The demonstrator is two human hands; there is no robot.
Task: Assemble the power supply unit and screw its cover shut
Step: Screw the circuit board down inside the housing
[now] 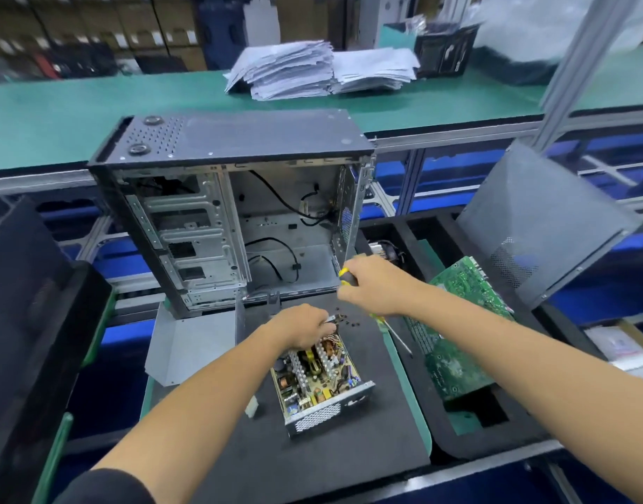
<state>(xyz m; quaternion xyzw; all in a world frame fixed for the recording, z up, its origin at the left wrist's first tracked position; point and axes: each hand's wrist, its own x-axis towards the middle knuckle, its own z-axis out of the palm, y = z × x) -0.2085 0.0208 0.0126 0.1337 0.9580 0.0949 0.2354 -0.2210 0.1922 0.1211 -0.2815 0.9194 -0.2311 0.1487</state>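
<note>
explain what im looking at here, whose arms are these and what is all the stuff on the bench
This is one picture from a camera worn on a person's head, looking down at their own bare arms. The left hand rests on the wires of an open power supply unit, its circuit board exposed. The right hand grips a yellow-handled screwdriver. Loose dark screws lie on the black mat. Behind stands an empty computer case; a green circuit board lies to the right.

We see the open power supply unit (322, 380) on the near black mat (312, 449), our left hand (300, 327) resting on its far end. Our right hand (376, 285) grips a yellow screwdriver (383, 323) above loose screws (345, 320), near the computer case (236, 212).
</note>
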